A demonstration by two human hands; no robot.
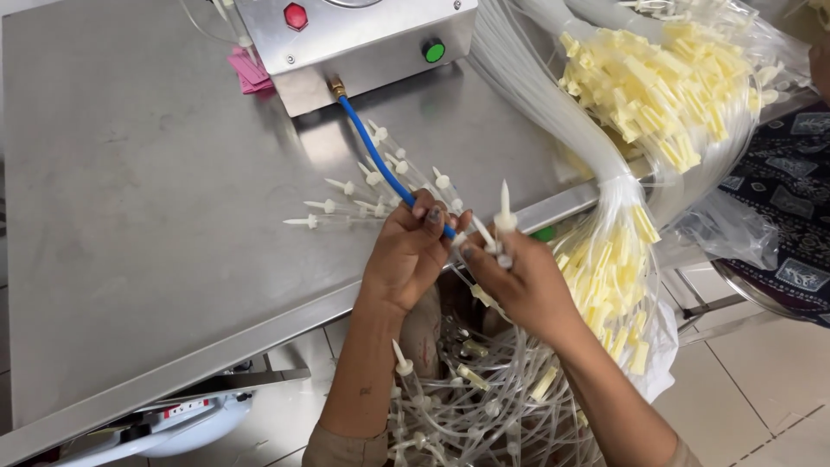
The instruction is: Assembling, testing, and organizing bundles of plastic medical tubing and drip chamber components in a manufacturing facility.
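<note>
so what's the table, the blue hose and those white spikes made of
Table: looks like brushed stainless steel, grey with dull reflections. Blue hose: probably flexible plastic, glossy and gently curved. White spikes: seemingly moulded plastic, matte and opaque.

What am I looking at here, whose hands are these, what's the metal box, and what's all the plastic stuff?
This single picture comes from a camera worn on the person's head, looking down at their own two bare hands over a steel table. The left hand pinches the end of a blue hose that runs back to a metal box with one red and one green button. The right hand holds clear thin tubing with a white pointed spike tip standing upward. More white spike pieces lie on the table by the hose. Bundles of clear tubing with pale yellow clips hang at the right, and loose tubing piles below.
</note>
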